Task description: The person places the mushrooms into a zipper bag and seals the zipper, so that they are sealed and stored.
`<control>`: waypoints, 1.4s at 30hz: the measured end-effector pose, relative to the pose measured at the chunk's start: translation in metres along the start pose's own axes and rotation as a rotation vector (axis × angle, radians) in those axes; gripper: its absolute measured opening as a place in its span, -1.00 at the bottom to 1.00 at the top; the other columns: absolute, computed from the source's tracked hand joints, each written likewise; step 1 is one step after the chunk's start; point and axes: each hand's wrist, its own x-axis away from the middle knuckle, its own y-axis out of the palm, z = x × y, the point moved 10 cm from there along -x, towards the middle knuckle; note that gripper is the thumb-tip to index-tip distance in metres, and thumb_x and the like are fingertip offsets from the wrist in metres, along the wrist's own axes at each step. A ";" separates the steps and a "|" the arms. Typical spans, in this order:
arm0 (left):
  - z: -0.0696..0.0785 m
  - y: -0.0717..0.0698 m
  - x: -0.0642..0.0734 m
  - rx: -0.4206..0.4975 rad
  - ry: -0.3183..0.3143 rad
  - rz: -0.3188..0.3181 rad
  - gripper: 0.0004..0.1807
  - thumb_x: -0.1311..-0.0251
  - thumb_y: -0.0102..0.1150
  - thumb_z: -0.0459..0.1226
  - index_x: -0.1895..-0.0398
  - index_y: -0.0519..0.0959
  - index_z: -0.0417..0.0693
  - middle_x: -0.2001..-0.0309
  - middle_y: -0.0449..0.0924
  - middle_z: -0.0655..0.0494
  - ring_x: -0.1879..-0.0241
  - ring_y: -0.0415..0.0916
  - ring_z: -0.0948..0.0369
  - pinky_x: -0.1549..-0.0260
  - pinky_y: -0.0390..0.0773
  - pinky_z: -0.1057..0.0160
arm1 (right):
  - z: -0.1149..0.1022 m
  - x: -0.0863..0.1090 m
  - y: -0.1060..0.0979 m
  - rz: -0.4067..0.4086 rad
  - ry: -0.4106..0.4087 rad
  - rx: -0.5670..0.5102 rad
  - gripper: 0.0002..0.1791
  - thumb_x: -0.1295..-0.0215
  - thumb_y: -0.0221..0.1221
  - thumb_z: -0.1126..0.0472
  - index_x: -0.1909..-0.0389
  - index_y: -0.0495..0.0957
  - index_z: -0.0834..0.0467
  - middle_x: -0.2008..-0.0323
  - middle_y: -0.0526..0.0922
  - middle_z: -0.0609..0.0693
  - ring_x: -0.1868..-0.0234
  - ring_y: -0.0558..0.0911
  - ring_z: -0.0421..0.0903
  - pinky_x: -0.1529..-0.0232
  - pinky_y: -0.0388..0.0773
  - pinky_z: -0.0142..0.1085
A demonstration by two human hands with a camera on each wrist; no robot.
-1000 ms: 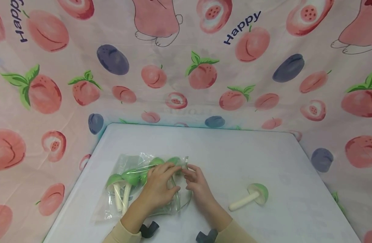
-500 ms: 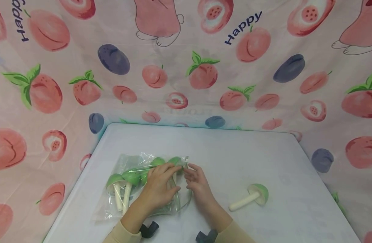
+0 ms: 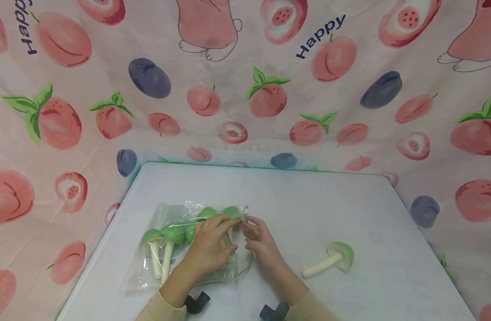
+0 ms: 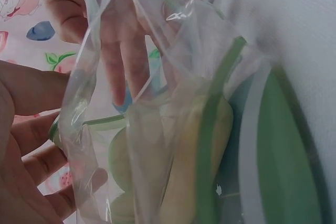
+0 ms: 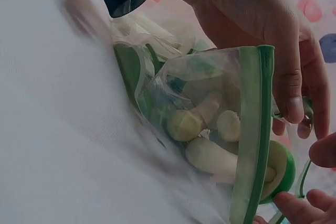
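A clear zip bag [image 3: 165,211] lies on the left half of the table. Inside it are several toy mushrooms [image 3: 173,232] with green caps and cream stems. My left hand [image 3: 211,245] reaches across the bag, fingers gripping the open rim near its far right corner. At that same corner, the fingertips of my right hand [image 3: 265,247] hold the rim. The right wrist view shows the green zip strip [image 5: 254,129] standing up and a mushroom cap [image 5: 283,171] near the right fingers. Clear film partly covers the fingers in the left wrist view.
One loose toy mushroom [image 3: 347,256] lies on its side to the right of my right hand. The white table [image 3: 293,200] meets a peach-print cloth [image 3: 229,89] at the back and sides. Dark wrist mounts [image 3: 197,304] sit below both hands.
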 end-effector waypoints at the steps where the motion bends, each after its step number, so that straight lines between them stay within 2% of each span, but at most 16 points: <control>1: 0.000 0.000 0.000 0.002 -0.003 -0.001 -0.29 -0.07 0.66 -0.17 -0.35 0.65 0.15 -0.34 0.62 0.06 -0.40 0.50 -0.06 -0.37 0.35 -0.30 | 0.000 0.000 0.000 0.003 0.003 0.003 -0.11 -0.20 0.02 0.47 -0.62 0.12 0.19 -0.60 0.33 0.34 -0.61 0.30 0.43 -0.61 0.18 0.36; 9: 0.001 0.000 0.000 0.017 -0.008 0.005 -0.31 -0.09 0.66 -0.12 -0.34 0.66 0.11 -0.33 0.63 0.04 -0.40 0.50 -0.06 -0.37 0.34 -0.29 | -0.003 0.004 -0.005 0.017 0.006 0.048 -0.17 -0.28 0.04 0.44 -0.62 0.16 0.16 -0.58 0.39 0.29 -0.60 0.33 0.41 -0.55 0.27 0.38; 14: 0.002 -0.002 0.000 0.023 -0.009 0.026 -0.34 -0.09 0.66 -0.17 -0.31 0.67 0.09 -0.30 0.64 0.07 -0.39 0.51 -0.05 -0.37 0.34 -0.30 | -0.006 0.006 -0.013 0.057 -0.010 0.087 -0.21 -0.28 0.08 0.46 -0.59 0.25 0.16 -0.53 0.49 0.24 -0.57 0.40 0.38 -0.53 0.28 0.40; 19: 0.001 -0.003 -0.001 0.016 -0.011 0.039 -0.36 -0.08 0.65 -0.18 -0.30 0.68 0.12 -0.28 0.66 0.08 -0.38 0.53 -0.04 -0.36 0.35 -0.29 | -0.009 0.009 -0.022 0.089 -0.012 0.126 -0.26 -0.37 0.15 0.40 -0.57 0.27 0.17 -0.49 0.53 0.22 -0.57 0.43 0.33 -0.53 0.31 0.38; 26: 0.002 -0.005 0.000 0.050 -0.021 0.048 -0.36 -0.06 0.67 -0.13 -0.28 0.69 0.15 -0.27 0.66 0.07 -0.36 0.53 -0.05 -0.36 0.32 -0.30 | -0.014 0.015 -0.033 0.126 -0.040 0.167 -0.25 -0.30 0.13 0.46 -0.56 0.29 0.21 -0.48 0.54 0.26 -0.56 0.42 0.39 -0.49 0.40 0.34; 31: 0.002 -0.005 0.000 0.060 -0.029 0.052 -0.36 -0.07 0.67 -0.12 -0.28 0.70 0.12 -0.27 0.66 0.07 -0.37 0.52 -0.05 -0.36 0.32 -0.30 | -0.018 0.019 -0.040 0.152 -0.061 0.208 -0.28 -0.33 0.13 0.46 -0.54 0.32 0.21 -0.47 0.55 0.26 -0.53 0.46 0.39 -0.45 0.45 0.32; 42: 0.003 -0.004 0.000 0.061 -0.018 0.061 -0.38 -0.05 0.66 -0.18 -0.26 0.71 0.13 -0.24 0.67 0.10 -0.34 0.54 -0.04 -0.34 0.33 -0.30 | -0.016 0.025 -0.069 0.270 0.014 0.310 -0.32 -0.36 0.19 0.40 -0.51 0.39 0.12 -0.40 0.65 0.09 -0.43 0.61 0.21 -0.39 0.58 0.17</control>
